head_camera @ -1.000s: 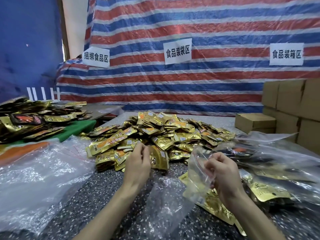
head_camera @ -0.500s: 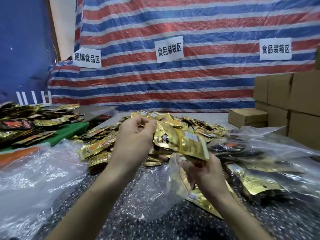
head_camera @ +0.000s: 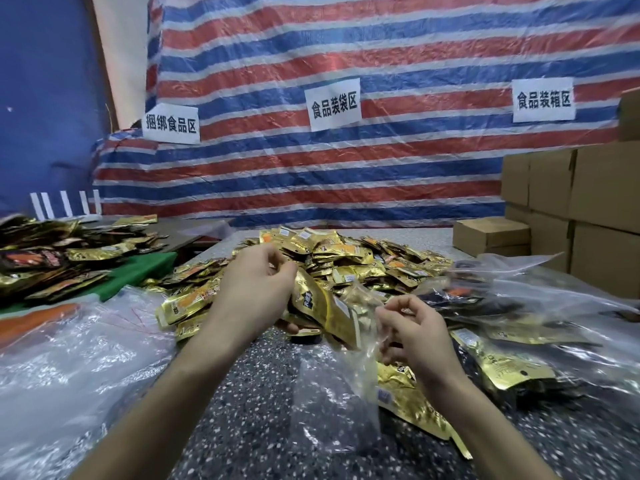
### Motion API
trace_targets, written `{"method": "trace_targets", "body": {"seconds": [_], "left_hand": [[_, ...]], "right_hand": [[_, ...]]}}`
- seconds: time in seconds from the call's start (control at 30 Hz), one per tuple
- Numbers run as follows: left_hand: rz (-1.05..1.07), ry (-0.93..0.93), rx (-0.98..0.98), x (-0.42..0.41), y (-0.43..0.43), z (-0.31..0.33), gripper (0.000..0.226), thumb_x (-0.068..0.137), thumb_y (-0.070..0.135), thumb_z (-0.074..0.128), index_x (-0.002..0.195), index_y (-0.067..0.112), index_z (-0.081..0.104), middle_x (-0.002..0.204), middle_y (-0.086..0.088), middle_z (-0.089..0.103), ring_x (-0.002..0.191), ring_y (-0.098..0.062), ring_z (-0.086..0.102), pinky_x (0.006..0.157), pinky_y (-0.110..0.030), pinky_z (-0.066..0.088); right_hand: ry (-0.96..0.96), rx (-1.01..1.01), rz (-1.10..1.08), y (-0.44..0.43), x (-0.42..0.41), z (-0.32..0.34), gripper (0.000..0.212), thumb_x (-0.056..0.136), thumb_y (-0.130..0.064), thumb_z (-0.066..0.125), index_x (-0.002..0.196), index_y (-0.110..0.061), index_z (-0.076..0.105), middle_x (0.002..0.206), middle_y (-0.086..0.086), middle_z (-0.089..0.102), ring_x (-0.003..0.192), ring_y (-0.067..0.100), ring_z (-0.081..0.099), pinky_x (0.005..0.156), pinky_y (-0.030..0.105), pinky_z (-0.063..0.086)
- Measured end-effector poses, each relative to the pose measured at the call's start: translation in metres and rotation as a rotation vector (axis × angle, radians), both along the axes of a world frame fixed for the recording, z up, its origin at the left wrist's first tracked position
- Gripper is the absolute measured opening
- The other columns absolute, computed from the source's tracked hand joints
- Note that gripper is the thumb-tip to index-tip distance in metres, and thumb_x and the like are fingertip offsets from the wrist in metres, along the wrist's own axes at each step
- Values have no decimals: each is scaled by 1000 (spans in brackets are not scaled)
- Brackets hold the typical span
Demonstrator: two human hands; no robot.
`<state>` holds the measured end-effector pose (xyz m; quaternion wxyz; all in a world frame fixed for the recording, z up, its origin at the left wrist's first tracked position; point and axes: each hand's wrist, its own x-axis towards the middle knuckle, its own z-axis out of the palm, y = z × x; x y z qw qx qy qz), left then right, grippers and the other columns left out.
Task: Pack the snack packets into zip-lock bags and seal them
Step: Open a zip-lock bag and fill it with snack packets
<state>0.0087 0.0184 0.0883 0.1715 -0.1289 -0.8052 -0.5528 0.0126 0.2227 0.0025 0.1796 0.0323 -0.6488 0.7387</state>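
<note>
My left hand [head_camera: 258, 289] grips a bunch of gold snack packets [head_camera: 322, 306], tilted down to the right. My right hand [head_camera: 415, 336] pinches the mouth of a clear zip-lock bag [head_camera: 332, 403] that hangs down onto the speckled table [head_camera: 249, 410]. The lower ends of the packets sit at the bag's mouth, just left of my right hand. A big heap of gold packets [head_camera: 349, 258] lies behind both hands.
Filled clear bags [head_camera: 540, 306] lie at the right, empty clear bags [head_camera: 69, 358] at the left. More packets [head_camera: 59, 258] sit on a green surface far left. Cardboard boxes [head_camera: 571, 209] stand at the back right. A striped tarp with paper signs hangs behind.
My left hand lifted a bunch of packets from the heap, then lowered it toward the bag mouth. My right hand kept hold of the bag.
</note>
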Motion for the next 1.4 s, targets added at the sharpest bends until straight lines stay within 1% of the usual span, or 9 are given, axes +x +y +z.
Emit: {"method": "trace_targets", "body": {"seconds": [0.17,0.33,0.47,0.63,0.77,0.87,1.03,1.27,1.4], "left_hand": [[72,29,-295,-6,28,-8,23,97,24,60,79,11,66,68,0,67,56,-12,65,53,-38,60],[21,-118,-301,-8,48,-30,24,95,33,62,78,18,69,72,6,67,62,-6,61,51,-20,47],[101,-7,-424,-3,46,-41,22,90,54,62,89,35,71,97,11,64,103,-14,52,88,-36,41],[72,24,-873,6,20,-35,88,70,91,8,88,35,73,100,17,63,133,-13,25,111,-54,3],[-225,34,-1039,5,-18,-24,61,70,83,35,97,42,70,121,30,57,136,-2,25,119,-48,2],[-236,273,-830,1,-24,-15,13,88,40,66,95,31,72,110,21,62,117,-2,47,112,-43,32],[-136,528,-327,-4,-17,1,12,86,17,72,97,12,74,113,2,59,109,-8,55,95,-18,45],[-70,297,-143,-51,-8,-37,35,89,-6,60,103,25,63,105,7,64,95,-11,63,76,-17,54],[36,-28,-391,-95,-2,-96,38,77,38,82,110,26,67,112,10,60,104,-12,57,92,-37,50]], "right_hand": [[77,79,194,-10,8,0,15,87,-8,69,99,-4,60,73,-3,68,65,10,63,57,24,50],[128,-156,355,-9,15,9,23,79,-13,67,99,-6,61,89,11,68,76,20,65,64,28,57],[96,-196,351,-9,11,7,23,81,-12,64,103,-6,60,95,17,65,84,26,62,74,35,54],[111,-380,296,-3,11,12,22,78,-13,62,100,-9,59,80,5,70,74,17,66,72,38,55],[124,-436,199,2,11,13,23,76,-17,64,98,-13,60,76,2,66,74,16,62,76,40,50],[125,-361,197,2,14,14,21,74,-18,67,94,-12,63,77,3,66,75,17,61,74,37,52],[173,-262,181,5,15,16,15,72,-20,72,85,-16,66,77,0,66,72,13,62,71,31,51],[198,-228,151,-1,17,12,12,76,-21,71,87,-18,68,82,-1,68,81,15,65,89,45,50],[215,-272,175,1,18,12,9,80,-19,66,88,-18,67,83,0,67,85,15,66,97,53,48]]}}
